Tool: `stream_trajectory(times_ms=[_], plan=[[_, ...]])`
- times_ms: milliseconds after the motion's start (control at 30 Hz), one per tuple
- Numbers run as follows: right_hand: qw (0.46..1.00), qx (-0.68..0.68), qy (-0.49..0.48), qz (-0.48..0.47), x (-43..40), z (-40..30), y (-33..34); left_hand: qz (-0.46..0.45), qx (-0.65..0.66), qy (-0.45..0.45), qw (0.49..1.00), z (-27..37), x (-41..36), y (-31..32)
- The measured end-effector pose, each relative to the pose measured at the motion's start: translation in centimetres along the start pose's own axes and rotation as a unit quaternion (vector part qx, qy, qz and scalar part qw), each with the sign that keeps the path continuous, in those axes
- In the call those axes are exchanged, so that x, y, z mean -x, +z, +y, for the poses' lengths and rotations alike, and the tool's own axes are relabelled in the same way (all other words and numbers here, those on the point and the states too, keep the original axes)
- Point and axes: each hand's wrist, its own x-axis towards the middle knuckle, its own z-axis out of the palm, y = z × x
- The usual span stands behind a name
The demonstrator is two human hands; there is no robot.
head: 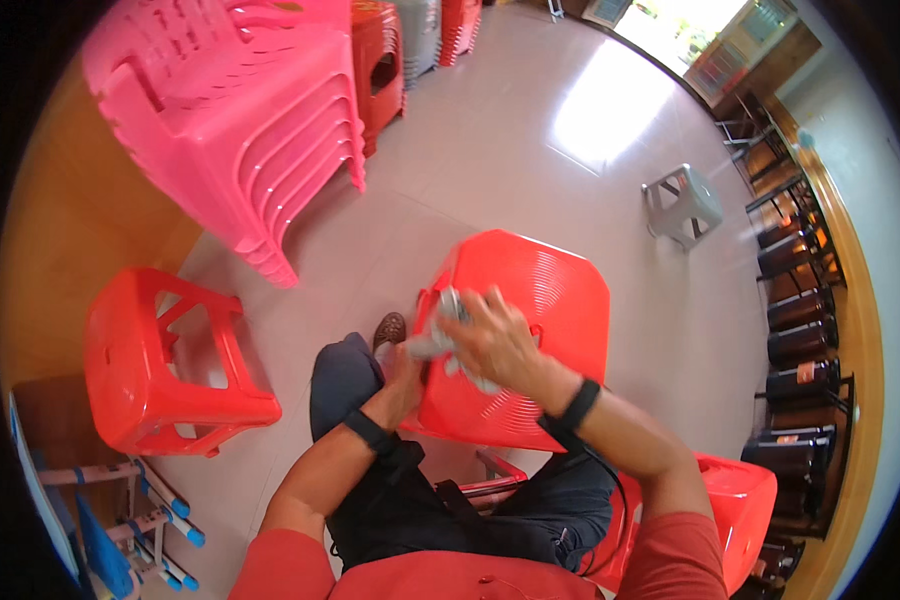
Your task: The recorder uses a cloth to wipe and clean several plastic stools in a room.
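In front of me is a red plastic stool (570, 300), its ridged seat facing up towards me between my knees. My right hand (495, 341) is shut on a greyish-white cloth (450, 315) over the left half of the seat; hand and cloth are blurred. Part of the cloth hangs below the fingers onto the seat, and one end reaches past the stool's left edge. At that left edge is my left hand (405, 375), close against the stool's side. Its fingers are mostly hidden, so its grip cannot be made out.
Another red stool (127, 360) stands at left, below stacked pink plastic chairs (217, 142). Stacked stools (379, 75) line the back. A grey stool (686, 206) stands at right on the tiled floor (480, 150). A red plastic stool (735, 510) is beside my right arm.
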Motion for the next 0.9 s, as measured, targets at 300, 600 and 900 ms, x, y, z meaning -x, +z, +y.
stream_trajectory(times_ms=[300, 600, 900], plan=[[0.933, 0.200, 0.297, 0.041, -1.8, 15.6, 0.5, 0.048, 0.161, -0.147, 0.975, 1.3, 0.0, 2.1], [0.958, 0.168, 0.233, 0.025, 11.0, 5.9, -4.0, 0.031, 0.140, -0.099, 0.985, 2.5, -0.5, 2.9], [0.998, 0.018, 0.056, 0.008, 6.9, -4.0, -2.5, -0.009, 0.173, -0.079, 0.982, 2.2, -0.2, 2.6]])
